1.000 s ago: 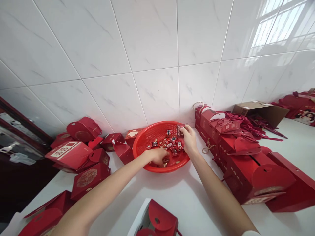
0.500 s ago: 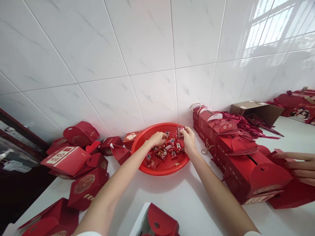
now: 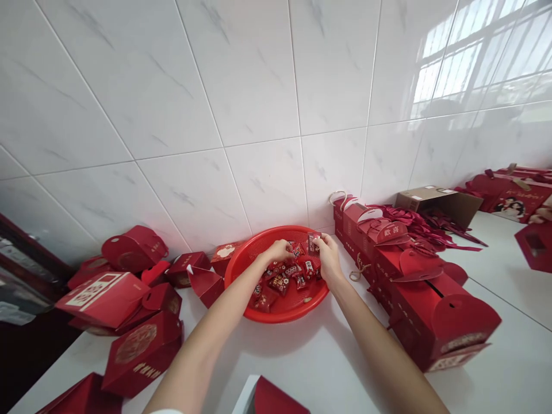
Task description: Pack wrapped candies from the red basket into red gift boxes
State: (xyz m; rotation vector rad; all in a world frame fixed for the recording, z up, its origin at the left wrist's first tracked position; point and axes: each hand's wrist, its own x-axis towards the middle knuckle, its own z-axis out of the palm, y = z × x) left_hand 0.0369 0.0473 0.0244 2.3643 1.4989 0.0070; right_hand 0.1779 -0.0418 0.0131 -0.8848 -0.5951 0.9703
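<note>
A round red plastic basket (image 3: 297, 315) stands against the tiled wall with several wrapped red candies (image 3: 279, 283) inside. Over its middle is my left hand (image 3: 280, 252), its fingers pinched together among the candies; what they hold, if anything, is hidden. My right hand (image 3: 328, 253), at the basket's right rim, pinches a small red packet (image 3: 314, 242) between thumb and fingers.
Red boxes (image 3: 142, 351) are heaped at the left. A row of closed red boxes (image 3: 444, 310) runs along the right. Behind it lie dark red ribbons (image 3: 414, 221) and an open cardboard box (image 3: 457, 207). Part of another box (image 3: 276, 397) shows at the bottom edge.
The view has tilted up slightly, so everything sits lower. Another person's hand and the red box by it have left the near right end of the row. My right hand still holds the packet.
</note>
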